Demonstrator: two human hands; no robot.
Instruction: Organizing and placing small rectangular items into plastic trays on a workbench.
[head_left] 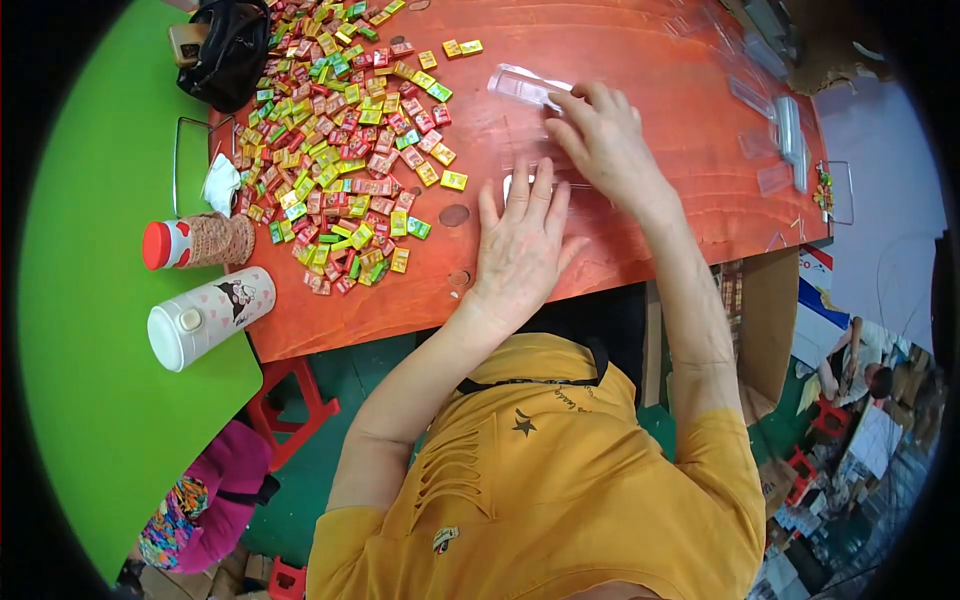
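Observation:
My left hand lies low over the red-orange table with its fingers stretched and spread. Under and beside its fingertips is a clear plastic piece, mostly covered by the hand. My right hand is farther up and to the right, thumb and fingers apart. Its index fingertip is at the right end of a clear plastic tray; I cannot tell whether it presses on it. Left of both hands spreads a large heap of small candy-like boxes in red, yellow and green.
At the left edge stand a white tumbler, a red-capped bottle in a knitted sleeve, a crumpled tissue and a black bag. More clear plastic pieces lie at the right. Another person's magenta sleeve shows at lower left.

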